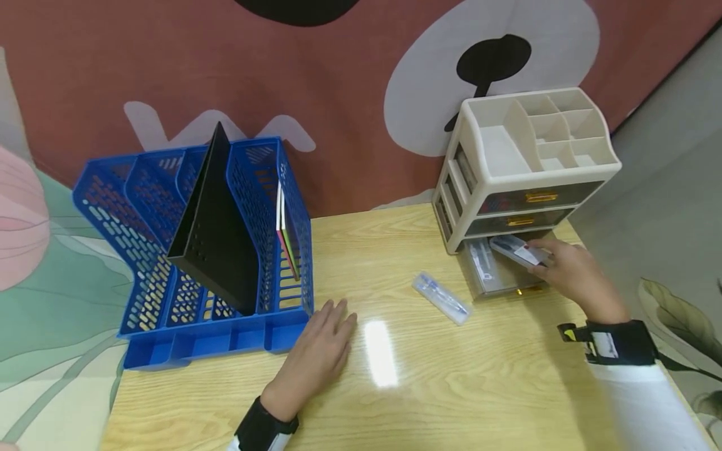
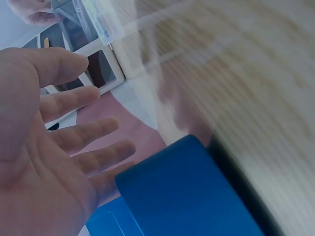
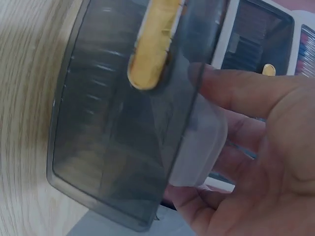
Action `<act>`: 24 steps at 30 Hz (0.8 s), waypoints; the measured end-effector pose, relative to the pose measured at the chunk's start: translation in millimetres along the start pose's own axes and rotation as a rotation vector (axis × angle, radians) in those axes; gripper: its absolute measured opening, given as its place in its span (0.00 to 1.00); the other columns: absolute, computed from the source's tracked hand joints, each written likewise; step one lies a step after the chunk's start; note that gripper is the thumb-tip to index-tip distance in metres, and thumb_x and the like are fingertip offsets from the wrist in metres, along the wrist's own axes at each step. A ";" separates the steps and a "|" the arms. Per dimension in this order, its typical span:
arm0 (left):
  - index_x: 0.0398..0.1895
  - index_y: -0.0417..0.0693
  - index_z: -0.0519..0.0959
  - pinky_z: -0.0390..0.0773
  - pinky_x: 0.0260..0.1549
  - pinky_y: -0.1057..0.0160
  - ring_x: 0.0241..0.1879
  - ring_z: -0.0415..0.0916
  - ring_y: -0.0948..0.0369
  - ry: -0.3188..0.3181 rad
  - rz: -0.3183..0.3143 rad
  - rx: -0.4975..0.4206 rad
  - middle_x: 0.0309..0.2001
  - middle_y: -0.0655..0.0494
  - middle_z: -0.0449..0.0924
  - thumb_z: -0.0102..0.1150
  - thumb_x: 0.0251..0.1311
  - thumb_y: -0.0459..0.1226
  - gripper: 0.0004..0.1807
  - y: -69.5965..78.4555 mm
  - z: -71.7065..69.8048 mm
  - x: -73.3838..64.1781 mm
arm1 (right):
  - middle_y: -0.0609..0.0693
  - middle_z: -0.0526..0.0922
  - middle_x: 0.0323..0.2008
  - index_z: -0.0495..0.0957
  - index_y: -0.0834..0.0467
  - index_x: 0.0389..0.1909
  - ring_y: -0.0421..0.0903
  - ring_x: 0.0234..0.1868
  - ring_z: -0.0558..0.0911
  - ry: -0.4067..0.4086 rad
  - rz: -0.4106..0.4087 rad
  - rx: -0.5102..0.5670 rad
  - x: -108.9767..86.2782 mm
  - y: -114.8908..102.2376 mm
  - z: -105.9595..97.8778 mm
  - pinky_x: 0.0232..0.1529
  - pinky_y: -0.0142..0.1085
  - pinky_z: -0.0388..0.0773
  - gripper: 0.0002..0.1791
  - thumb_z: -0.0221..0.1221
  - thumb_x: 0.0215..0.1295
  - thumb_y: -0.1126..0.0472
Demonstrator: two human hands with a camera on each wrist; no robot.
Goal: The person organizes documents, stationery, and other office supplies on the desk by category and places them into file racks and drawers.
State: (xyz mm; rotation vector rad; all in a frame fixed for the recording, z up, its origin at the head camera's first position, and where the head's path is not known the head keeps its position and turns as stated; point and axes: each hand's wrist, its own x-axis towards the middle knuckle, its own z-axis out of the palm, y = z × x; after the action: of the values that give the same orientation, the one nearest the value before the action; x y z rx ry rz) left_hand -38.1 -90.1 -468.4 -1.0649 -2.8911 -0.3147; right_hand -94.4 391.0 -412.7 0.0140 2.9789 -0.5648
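Observation:
My right hand [image 1: 572, 275] grips a small clear plastic case [image 1: 516, 249] over the pulled-out bottom drawer [image 1: 496, 285] of a cream desktop organizer [image 1: 479, 188]. In the right wrist view, fingers and thumb curl about the translucent case [image 3: 202, 142], partly behind the smoky drawer front [image 3: 108, 128] with its gold handle [image 3: 152, 44]. A second clear case [image 1: 482, 258] lies inside the drawer at its left. My left hand [image 1: 318, 351] rests on the table, fingers extended, beside the front corner of a blue file rack [image 1: 203, 341]. In the left wrist view, its palm holds nothing.
Another clear case [image 1: 442, 297], with pen-like items inside, lies on the wooden table [image 1: 395, 250] left of the drawer. A black folder [image 1: 220, 232] and thin booklets [image 1: 286, 235] stand in the rack. A patterned cloth [image 1: 282, 81] hangs behind.

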 end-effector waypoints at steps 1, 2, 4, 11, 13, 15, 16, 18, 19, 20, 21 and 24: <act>0.65 0.45 0.72 0.68 0.63 0.42 0.68 0.60 0.42 0.000 0.001 0.002 0.70 0.40 0.65 0.58 0.63 0.41 0.27 -0.3 -0.2 0.2 | 0.71 0.81 0.37 0.73 0.69 0.57 0.57 0.30 0.75 0.009 0.006 0.003 0.7 -1.1 1.6 0.24 0.46 0.71 0.28 0.66 0.58 0.61; 0.65 0.44 0.71 0.69 0.63 0.41 0.68 0.60 0.41 0.003 0.002 0.005 0.70 0.40 0.65 0.59 0.62 0.41 0.27 -0.6 -0.3 0.4 | 0.72 0.81 0.38 0.73 0.70 0.57 0.58 0.31 0.75 0.014 0.013 0.005 1.8 -2.3 3.3 0.25 0.48 0.72 0.28 0.66 0.58 0.60; 0.65 0.43 0.71 0.69 0.62 0.41 0.68 0.60 0.41 0.008 0.002 0.013 0.69 0.38 0.65 0.60 0.61 0.41 0.29 -1.2 -0.6 0.9 | 0.73 0.80 0.40 0.73 0.71 0.57 0.61 0.33 0.76 0.026 0.019 0.009 4.5 -4.6 6.7 0.29 0.53 0.74 0.29 0.66 0.58 0.59; 0.68 0.42 0.67 0.71 0.61 0.41 0.67 0.61 0.39 0.021 0.005 0.036 0.69 0.36 0.64 0.61 0.60 0.41 0.32 -3.3 -1.0 2.7 | 0.79 0.72 0.54 0.67 0.73 0.62 0.76 0.52 0.72 -0.067 0.042 0.066 14.9 -11.9 15.1 0.48 0.72 0.69 0.38 0.68 0.55 0.57; 0.68 0.42 0.67 0.71 0.60 0.41 0.67 0.61 0.39 0.028 0.010 0.039 0.69 0.36 0.65 0.61 0.59 0.41 0.33 -3.6 -1.0 3.1 | 0.80 0.71 0.56 0.65 0.73 0.63 0.77 0.55 0.69 -0.098 0.044 0.070 17.7 -11.7 16.8 0.50 0.72 0.68 0.41 0.70 0.54 0.56; 0.67 0.42 0.67 0.72 0.60 0.40 0.67 0.61 0.38 0.033 0.014 0.038 0.69 0.36 0.65 0.61 0.59 0.41 0.33 -3.6 -1.2 3.5 | 0.81 0.70 0.57 0.64 0.72 0.65 0.78 0.56 0.68 -0.111 0.031 0.060 19.7 -12.0 18.3 0.52 0.72 0.67 0.45 0.71 0.51 0.53; 0.67 0.42 0.67 0.72 0.60 0.40 0.66 0.61 0.38 0.035 0.016 0.036 0.69 0.36 0.65 0.62 0.59 0.41 0.33 -3.7 -1.1 3.7 | 0.81 0.70 0.57 0.63 0.72 0.65 0.78 0.56 0.68 -0.113 0.021 0.048 20.3 -12.2 18.9 0.52 0.72 0.67 0.47 0.72 0.50 0.52; 0.68 0.42 0.67 0.72 0.60 0.40 0.66 0.61 0.38 0.037 0.018 0.033 0.69 0.36 0.65 0.61 0.59 0.41 0.33 -3.7 -1.5 4.3 | 0.80 0.72 0.55 0.62 0.70 0.66 0.76 0.53 0.72 -0.105 -0.006 0.012 21.3 -11.9 20.4 0.50 0.71 0.70 0.49 0.73 0.48 0.49; 0.68 0.42 0.67 0.71 0.60 0.40 0.67 0.61 0.38 0.035 0.017 0.033 0.69 0.36 0.65 0.61 0.59 0.41 0.33 -3.6 -1.9 4.8 | 0.80 0.73 0.54 0.61 0.69 0.66 0.75 0.51 0.73 -0.099 -0.015 -0.001 21.7 -12.0 20.9 0.49 0.70 0.71 0.51 0.73 0.47 0.48; 0.68 0.42 0.67 0.71 0.60 0.40 0.67 0.61 0.38 0.036 0.018 0.030 0.69 0.36 0.65 0.61 0.60 0.41 0.32 -3.4 -2.4 5.3 | 0.79 0.75 0.53 0.60 0.68 0.68 0.74 0.50 0.75 -0.095 -0.020 -0.015 22.0 -11.9 21.5 0.48 0.69 0.72 0.52 0.73 0.47 0.47; 0.68 0.42 0.67 0.71 0.60 0.41 0.67 0.61 0.38 0.034 0.017 0.030 0.69 0.36 0.65 0.60 0.60 0.41 0.32 -3.3 -2.9 5.8 | 0.78 0.76 0.51 0.59 0.67 0.68 0.73 0.48 0.76 -0.092 -0.018 -0.021 22.3 -11.9 21.9 0.47 0.69 0.73 0.53 0.73 0.46 0.46; 0.68 0.42 0.67 0.71 0.61 0.41 0.67 0.61 0.39 0.024 0.014 0.035 0.69 0.37 0.65 0.59 0.61 0.41 0.32 -2.9 -3.6 7.2 | 0.78 0.77 0.51 0.53 0.64 0.71 0.72 0.48 0.77 -0.104 0.004 -0.004 24.6 -11.2 23.4 0.46 0.68 0.74 0.56 0.73 0.48 0.46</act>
State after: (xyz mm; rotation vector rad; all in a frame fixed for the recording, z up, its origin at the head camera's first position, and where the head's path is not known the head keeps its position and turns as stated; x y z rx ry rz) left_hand -45.5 -88.4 -464.6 -1.0683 -2.8556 -0.2736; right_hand -116.7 371.7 -433.0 -0.0099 2.8781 -0.5423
